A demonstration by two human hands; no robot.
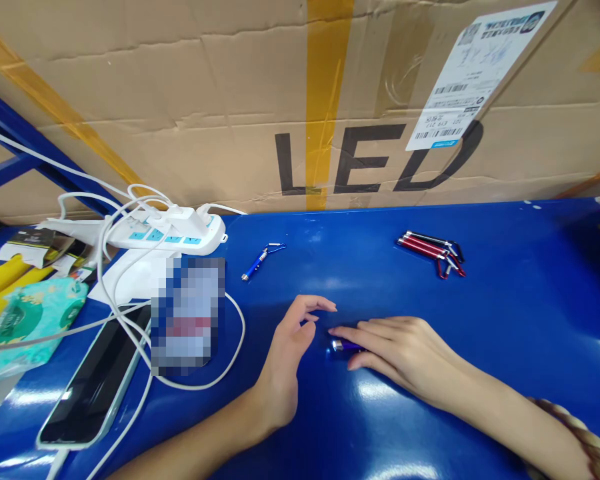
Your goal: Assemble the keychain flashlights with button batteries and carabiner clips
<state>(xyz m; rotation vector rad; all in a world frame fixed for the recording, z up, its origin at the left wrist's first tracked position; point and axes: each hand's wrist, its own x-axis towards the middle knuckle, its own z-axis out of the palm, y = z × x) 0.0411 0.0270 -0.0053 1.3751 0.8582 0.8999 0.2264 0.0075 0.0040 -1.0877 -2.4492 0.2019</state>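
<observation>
My right hand (405, 347) is closed around a small blue flashlight (347, 345), low over the blue table. The flashlight's silver head points left and glows, with a bluish spot of light beside it. To its left, my left hand (293, 350) is raised with its fingers curved and apart, holding nothing. Another blue flashlight with a carabiner clip (257, 262) lies farther back, beyond my left hand. At the back right rests a small group of red and black flashlights with clips (425, 248).
A large cardboard box (220, 87) stands along the back edge. On the left are a white power strip (180, 230) with looping cables, a phone (93, 380), a blurred-out object (190, 317), a green tissue pack (35, 317) and yellow items (5, 280).
</observation>
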